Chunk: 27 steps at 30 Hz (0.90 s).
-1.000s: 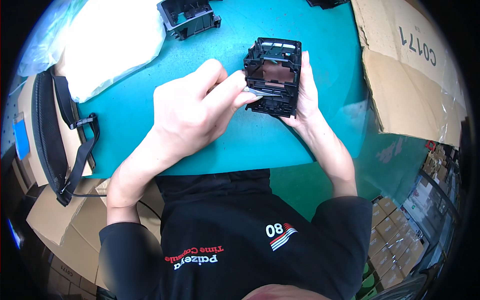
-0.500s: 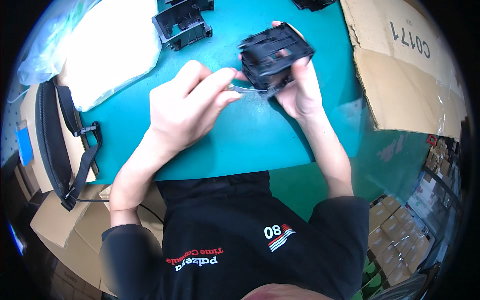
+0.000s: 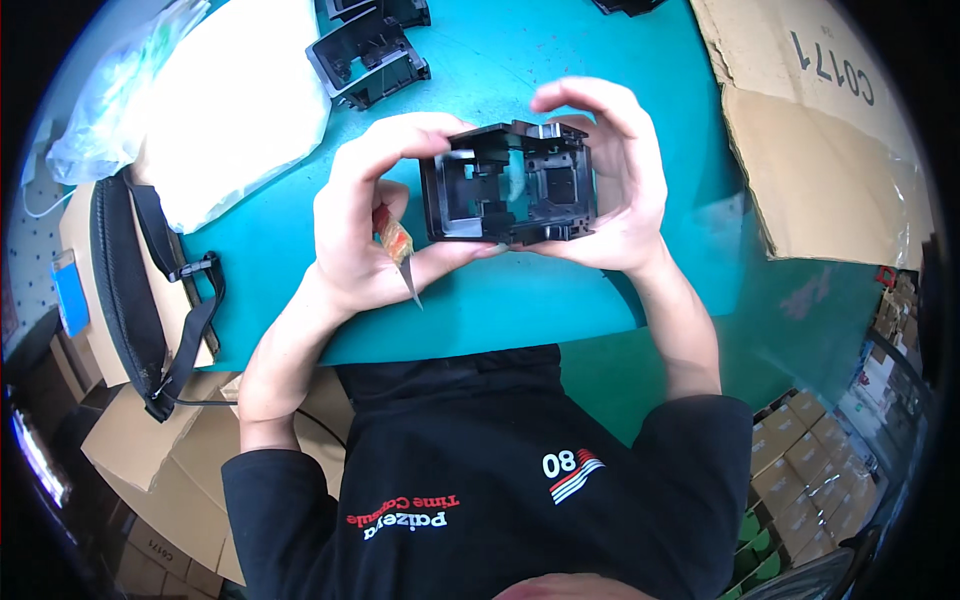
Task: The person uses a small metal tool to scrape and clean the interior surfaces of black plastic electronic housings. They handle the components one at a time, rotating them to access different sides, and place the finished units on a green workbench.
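Note:
A black plastic housing (image 3: 511, 190), open-framed with inner ribs and cut-outs, is held above the green table between both hands. My left hand (image 3: 362, 215) grips its left end, fingers over the top edge and thumb under the bottom. Tucked in that same palm is a small knife (image 3: 398, 245) with a red and yellowish wrapped handle, its thin blade pointing down toward me. My right hand (image 3: 632, 190) holds the right end with the thumb along the lower edge, while its index finger is lifted and curled above the housing.
More black plastic housings (image 3: 368, 68) lie at the far left of the green table (image 3: 480, 310). Beside them is a white plastic bag (image 3: 245, 110). A black strap with a buckle (image 3: 195, 268) hangs at the left edge. A cardboard box (image 3: 800, 130) stands at the right.
The housing has turned so its open frame faces up, and has come lower. My left hand has tucked the knife into its palm and taken the housing's left end.

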### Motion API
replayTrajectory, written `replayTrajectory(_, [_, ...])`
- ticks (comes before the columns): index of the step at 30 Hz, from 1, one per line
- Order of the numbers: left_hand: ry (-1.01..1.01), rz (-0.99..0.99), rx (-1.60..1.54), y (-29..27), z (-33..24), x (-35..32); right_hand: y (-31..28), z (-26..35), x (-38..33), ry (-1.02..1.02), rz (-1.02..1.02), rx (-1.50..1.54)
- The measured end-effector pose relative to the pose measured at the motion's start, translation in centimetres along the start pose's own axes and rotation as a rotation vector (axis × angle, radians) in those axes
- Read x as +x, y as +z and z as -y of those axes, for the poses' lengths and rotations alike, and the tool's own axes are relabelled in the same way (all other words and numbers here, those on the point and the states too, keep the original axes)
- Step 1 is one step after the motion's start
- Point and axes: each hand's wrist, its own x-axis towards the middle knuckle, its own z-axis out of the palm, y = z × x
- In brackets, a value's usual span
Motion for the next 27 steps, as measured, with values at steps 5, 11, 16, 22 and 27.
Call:
replayTrajectory(5, [0.123,0.09,0.07,-0.6,0.0,0.7,-0.8,0.1,-0.1,-0.164,0.077,-0.148])
replayTrajectory(11, [0.249,0.246,0.32,-1.5,0.4,1.3,-1.0,0.4,0.2,-0.27,0.108,-0.243])
replayTrajectory(16, [0.185,0.34,0.425,-1.9,-0.2,1.2,-0.8,0.6,0.2,-0.262,0.143,-0.255])
replayTrajectory(22, [0.221,0.382,0.466,-2.0,-0.2,1.4,-0.8,0.8,0.1,-0.241,0.159,-0.254])
replayTrajectory(27, [0.288,0.359,0.483,-1.9,0.2,1.2,-0.8,0.7,0.0,-0.24,0.158,-0.259])
